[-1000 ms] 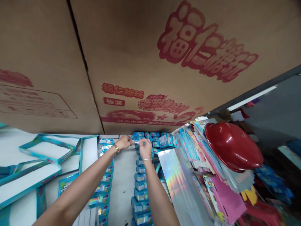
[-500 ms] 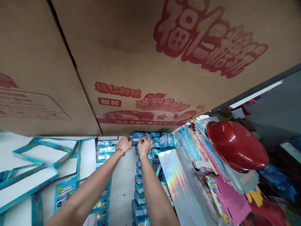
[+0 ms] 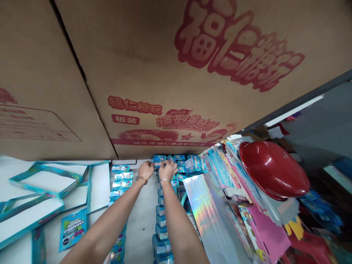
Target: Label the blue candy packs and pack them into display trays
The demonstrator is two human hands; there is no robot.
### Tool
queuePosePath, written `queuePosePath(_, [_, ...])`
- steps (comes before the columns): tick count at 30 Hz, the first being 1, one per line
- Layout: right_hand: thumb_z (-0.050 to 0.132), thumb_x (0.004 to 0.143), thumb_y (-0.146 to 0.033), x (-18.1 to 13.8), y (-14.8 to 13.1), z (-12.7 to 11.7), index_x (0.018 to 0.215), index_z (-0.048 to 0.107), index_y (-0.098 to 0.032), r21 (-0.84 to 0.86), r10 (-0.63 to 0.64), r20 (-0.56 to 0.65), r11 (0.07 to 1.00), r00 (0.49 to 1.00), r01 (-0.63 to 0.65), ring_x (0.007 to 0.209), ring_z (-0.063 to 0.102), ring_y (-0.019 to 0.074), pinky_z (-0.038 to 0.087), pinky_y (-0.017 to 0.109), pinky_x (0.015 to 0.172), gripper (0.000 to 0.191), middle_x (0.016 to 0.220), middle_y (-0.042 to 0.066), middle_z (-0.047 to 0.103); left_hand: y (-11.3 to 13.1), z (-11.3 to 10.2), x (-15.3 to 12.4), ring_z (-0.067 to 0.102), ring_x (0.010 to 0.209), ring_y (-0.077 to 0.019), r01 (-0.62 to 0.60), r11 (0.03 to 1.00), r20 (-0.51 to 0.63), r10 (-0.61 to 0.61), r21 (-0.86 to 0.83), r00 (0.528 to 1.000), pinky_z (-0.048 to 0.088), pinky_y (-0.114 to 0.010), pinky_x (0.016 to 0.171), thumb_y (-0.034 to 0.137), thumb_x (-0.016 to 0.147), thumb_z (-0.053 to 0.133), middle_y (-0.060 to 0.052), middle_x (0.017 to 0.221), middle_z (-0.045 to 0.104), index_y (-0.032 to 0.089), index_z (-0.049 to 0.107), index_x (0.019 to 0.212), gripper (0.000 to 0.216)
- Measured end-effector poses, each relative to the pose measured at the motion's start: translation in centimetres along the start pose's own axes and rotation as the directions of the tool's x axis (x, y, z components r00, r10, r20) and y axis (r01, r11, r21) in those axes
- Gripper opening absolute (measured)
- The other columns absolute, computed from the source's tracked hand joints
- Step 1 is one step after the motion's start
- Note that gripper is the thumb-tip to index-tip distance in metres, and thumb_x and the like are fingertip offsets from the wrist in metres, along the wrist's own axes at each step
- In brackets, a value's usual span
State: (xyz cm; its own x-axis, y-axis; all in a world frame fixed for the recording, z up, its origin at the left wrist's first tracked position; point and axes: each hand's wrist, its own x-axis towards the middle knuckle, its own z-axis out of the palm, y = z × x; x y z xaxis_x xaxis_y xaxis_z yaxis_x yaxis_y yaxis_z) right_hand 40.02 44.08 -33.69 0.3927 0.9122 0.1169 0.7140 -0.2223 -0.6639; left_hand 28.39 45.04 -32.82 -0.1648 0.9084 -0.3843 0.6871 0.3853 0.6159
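At the far end of the white table, my left hand (image 3: 146, 169) has its fingers bent together, the tips at the near end of a small blue box (image 3: 157, 164). Just to the right, my right hand (image 3: 167, 170) closes over the other end of that box, hiding much of it. Beside and behind my right hand lie more small blue boxes (image 3: 193, 165) in a loose cluster. A row of blue boxes (image 3: 162, 233) runs toward me along my right forearm. Another row of blue boxes (image 3: 123, 176) stands left of my left wrist.
Large brown cartons (image 3: 148, 73) rise behind the table. Shallow blue-edged trays (image 3: 99, 187) and a flat blue printed pack (image 3: 73, 229) lie at left. On the right are a shiny silver sheet (image 3: 211, 220), stacked printed cards (image 3: 220, 168) and a red bowl-like object (image 3: 272, 168) on top.
The view has shifted slightly, so everything sits a little further left. Both hands stay at the small box, with little change in their grip.
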Motion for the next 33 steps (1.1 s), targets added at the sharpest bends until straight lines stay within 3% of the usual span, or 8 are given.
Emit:
queuePosePath(4, [0.054,0.081,-0.031,-0.2,-0.1,0.2,0.084,0.065,-0.024,0.054,0.019,-0.046,0.998,0.999,-0.016,0.116,0.036,0.0373,0.024,0.056,0.096,0.013,0.108,0.014,0.059,0.0,0.6,-0.2,0.067,0.098,-0.0283,0.029,0.999,-0.024,-0.029,-0.029,0.999,0.042,-0.029,0.070,0.042,0.089,0.044,-0.015,0.098,0.074,0.018,0.071,0.091,0.035])
queuePosePath(12, [0.045,0.078,-0.018,-0.2,0.1,0.8,0.107,0.066,-0.024,0.022,0.008,-0.075,1.000,0.997,-0.006,0.114,0.041,0.0382,0.028,0.055,0.094,0.037,0.111,0.016,0.060,0.8,0.3,-0.6,0.068,0.093,-0.0299,0.094,0.990,0.004,-0.094,-0.101,0.996,0.043,-0.029,0.066,0.033,0.088,0.048,-0.020,0.094,0.074,0.014,0.070,0.086,0.029])
queuePosePath(18, [0.041,0.081,-0.019,0.0,-1.4,-3.2,0.123,0.062,-0.017,-0.038,0.019,-0.002,0.999,1.000,-0.019,0.109,0.051,0.0351,0.035,0.052,0.093,0.047,0.115,0.018,0.062,1.3,-4.2,-5.7,0.066,0.077,-0.0175,0.097,0.967,0.058,-0.085,-0.237,0.995,0.045,-0.023,0.063,0.030,0.089,0.052,-0.011,0.089,0.073,0.011,0.070,0.091,0.026])
queuePosePath(20, [0.045,0.084,-0.027,-1.0,-1.6,-5.1,0.127,0.059,-0.015,0.015,-0.133,-0.038,0.991,0.990,0.134,0.117,0.049,0.0337,0.034,0.052,0.099,0.046,0.125,0.018,0.058,-0.9,-7.6,-8.7,0.062,0.068,-0.0116,0.080,0.944,0.064,-0.063,-0.321,0.996,0.045,-0.020,0.061,0.039,0.091,0.048,-0.004,0.088,0.072,0.016,0.068,0.101,0.032])
queuePosePath(22, [0.046,0.088,-0.035,-3.6,-1.4,-7.0,0.123,0.060,-0.015,0.164,-0.242,-0.024,0.956,0.970,0.243,0.117,0.051,0.0292,0.038,0.046,0.100,0.043,0.125,0.017,0.058,-4.8,-11.7,-12.5,0.061,0.067,-0.0116,-0.063,0.853,-0.012,0.066,-0.518,0.998,0.046,-0.021,0.060,0.047,0.089,0.050,-0.005,0.092,0.072,0.015,0.066,0.109,0.041])
queuePosePath(26, [0.047,0.091,-0.043,-14.2,-0.3,-10.8,0.110,0.064,-0.019,0.391,-0.158,0.249,0.919,0.956,0.051,0.103,0.061,0.0232,0.046,0.041,0.093,0.035,0.109,0.010,0.067,-15.5,-18.5,-21.0,0.065,0.092,-0.0207,-0.008,0.897,-0.156,-0.068,-0.441,0.985,0.051,-0.027,0.077,0.061,0.081,0.054,-0.008,0.103,0.072,0.015,0.067,0.106,0.054])
queuePosePath(30, [0.054,0.089,-0.044,-27.2,0.5,-12.5,0.109,0.065,-0.017,0.371,-0.047,0.567,0.906,0.822,-0.205,0.095,0.065,0.0219,0.051,0.035,0.087,0.035,0.105,0.010,0.070,-23.6,-17.9,-26.8,0.062,0.109,-0.0296,-0.011,0.991,-0.080,0.000,-0.132,0.997,0.048,-0.040,0.091,0.061,0.082,0.052,-0.013,0.116,0.069,0.016,0.061,0.122,0.061])
queuePosePath(33, [0.058,0.087,-0.040,-32.9,-0.6,-12.2,0.124,0.058,-0.018,0.355,-0.054,0.591,0.913,0.805,-0.199,0.097,0.065,0.0220,0.052,0.034,0.085,0.043,0.110,0.010,0.068,-24.5,-14.6,-28.7,0.053,0.121,-0.0317,-0.189,0.980,-0.069,0.193,0.060,0.979,0.041,-0.047,0.101,0.056,0.085,0.052,-0.013,0.130,0.061,0.019,0.055,0.131,0.060])
